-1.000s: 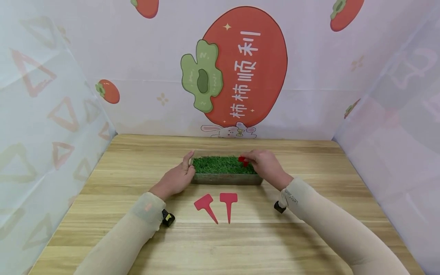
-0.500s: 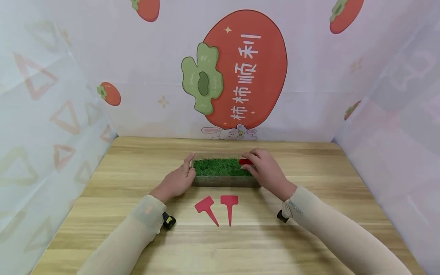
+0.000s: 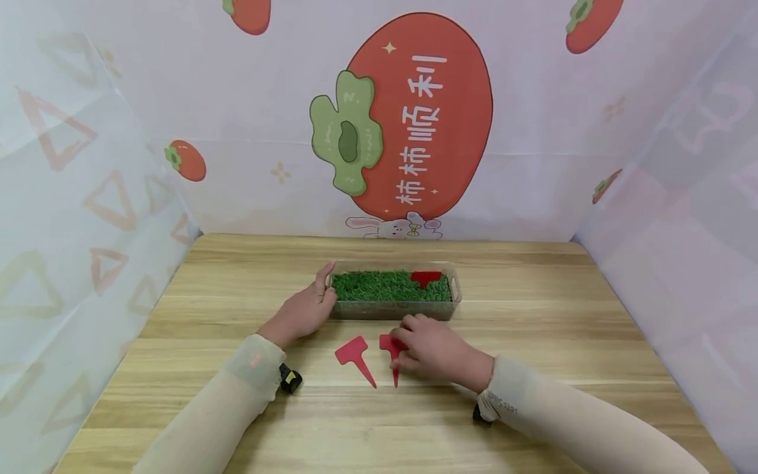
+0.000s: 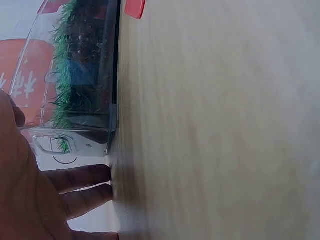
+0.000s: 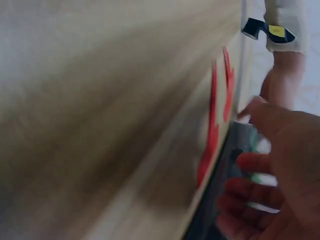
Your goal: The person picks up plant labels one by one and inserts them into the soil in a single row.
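A clear plastic tray (image 3: pixel 391 311) holds green artificial grass (image 3: pixel 373 285) over dark filling. One red T-shaped plant label (image 3: pixel 427 278) stands in the grass near the tray's right end. My left hand (image 3: pixel 301 313) is at the tray's left end; the left wrist view shows its fingers (image 4: pixel 82 177) straight, tips down on the table. Two more labels lie in front of the tray. Over the right-hand label (image 3: pixel 387 342) hovers my right hand (image 3: pixel 437 349), fingers loosely bent and apart from it in the right wrist view. The left-hand label (image 3: pixel 352 350) lies slanted.
The wooden table (image 3: pixel 237 421) is enclosed by printed cloth at the back (image 3: pixel 266 85) and both sides. A black wrist camera (image 3: pixel 290 379) sits on the left sleeve.
My right hand has let go of the red label, which now stands in the grass, and has come back toward me over the right-hand label. My left hand stays at the tray's end.
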Action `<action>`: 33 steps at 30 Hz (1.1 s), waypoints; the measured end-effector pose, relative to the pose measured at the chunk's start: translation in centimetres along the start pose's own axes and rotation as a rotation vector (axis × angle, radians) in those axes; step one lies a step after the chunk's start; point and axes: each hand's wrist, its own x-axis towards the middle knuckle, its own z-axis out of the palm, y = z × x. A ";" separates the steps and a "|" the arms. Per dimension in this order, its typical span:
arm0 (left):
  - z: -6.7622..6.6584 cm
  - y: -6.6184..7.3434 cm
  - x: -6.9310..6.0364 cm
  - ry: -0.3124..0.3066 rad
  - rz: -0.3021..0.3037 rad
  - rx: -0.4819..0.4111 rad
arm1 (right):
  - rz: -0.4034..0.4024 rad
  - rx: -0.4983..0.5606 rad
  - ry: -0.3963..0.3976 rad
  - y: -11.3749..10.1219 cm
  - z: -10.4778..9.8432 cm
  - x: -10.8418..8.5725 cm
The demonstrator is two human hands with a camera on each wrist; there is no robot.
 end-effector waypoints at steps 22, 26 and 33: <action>-0.2 0.2 0.0 -0.024 -0.022 -0.006 | 0.039 0.032 0.006 -1.0 1.0 0.9; -0.3 0.3 0.0 -0.025 -0.018 -0.015 | 0.092 0.082 -0.014 -0.8 1.2 1.0; -0.1 0.2 0.0 -0.026 -0.017 -0.020 | 0.126 0.078 0.011 -0.6 1.2 0.8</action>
